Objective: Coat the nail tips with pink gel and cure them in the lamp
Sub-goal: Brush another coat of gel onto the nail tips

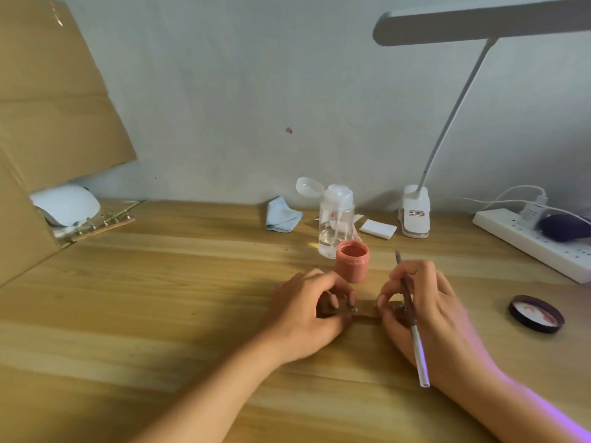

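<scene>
Left hand (307,305) curled round left end of wooden strip (367,310), flat on table (160,298). Right hand (425,302) pinches strip's right end, brush (415,340) gripped between fingers (bristles hidden). Open pink gel jar (351,262) just behind hands. White curing lamp (65,204) far left.

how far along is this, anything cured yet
Setup done: the gel jar is open, its lid set aside. In hand: the left hand and right hand grip the holder strip, the right also holding the brush. Coating too small to judge. Remaining: curing; the lamp sits far left, another strip before it.
</scene>
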Motion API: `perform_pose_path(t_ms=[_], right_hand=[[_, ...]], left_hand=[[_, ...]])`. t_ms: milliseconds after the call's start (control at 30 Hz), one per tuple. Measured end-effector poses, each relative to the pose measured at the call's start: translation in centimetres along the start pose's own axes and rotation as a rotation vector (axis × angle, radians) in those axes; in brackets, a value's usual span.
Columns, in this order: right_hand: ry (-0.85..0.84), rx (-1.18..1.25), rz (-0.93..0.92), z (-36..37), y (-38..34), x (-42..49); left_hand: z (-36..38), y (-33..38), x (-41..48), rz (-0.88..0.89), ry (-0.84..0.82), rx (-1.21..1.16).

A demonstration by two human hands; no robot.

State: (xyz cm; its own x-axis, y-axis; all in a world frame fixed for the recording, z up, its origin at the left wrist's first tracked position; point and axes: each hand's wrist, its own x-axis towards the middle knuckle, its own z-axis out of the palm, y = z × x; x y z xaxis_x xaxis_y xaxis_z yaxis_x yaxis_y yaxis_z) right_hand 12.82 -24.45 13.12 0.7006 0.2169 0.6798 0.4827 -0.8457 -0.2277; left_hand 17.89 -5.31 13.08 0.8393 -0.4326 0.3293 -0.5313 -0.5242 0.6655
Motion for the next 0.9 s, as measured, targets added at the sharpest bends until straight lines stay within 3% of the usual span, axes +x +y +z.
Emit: perform_pose_path(t_ms=[300,500,667,900], right_hand=[[-0.038,0.006,0.039,0.4,0.1,0.1],[-0.048,0.01,0.111,0.2,0.0,0.1],[-0.055,0.052,0.158,0.0,0.2,0.3],[-0.032,0.021,0.115,0.0,0.4,0.3]], left_hand=[[-0.2,-0.4,0.2,-0.068,-0.011,-0.026],[-0.7,0.4,1.2,-0.237,-0.156,-0.123],[0.3,0.0,1.1,-0.138,-0.04,0.04],[0.5,0.2,1.3,-0.108,-0.003,0.021]])
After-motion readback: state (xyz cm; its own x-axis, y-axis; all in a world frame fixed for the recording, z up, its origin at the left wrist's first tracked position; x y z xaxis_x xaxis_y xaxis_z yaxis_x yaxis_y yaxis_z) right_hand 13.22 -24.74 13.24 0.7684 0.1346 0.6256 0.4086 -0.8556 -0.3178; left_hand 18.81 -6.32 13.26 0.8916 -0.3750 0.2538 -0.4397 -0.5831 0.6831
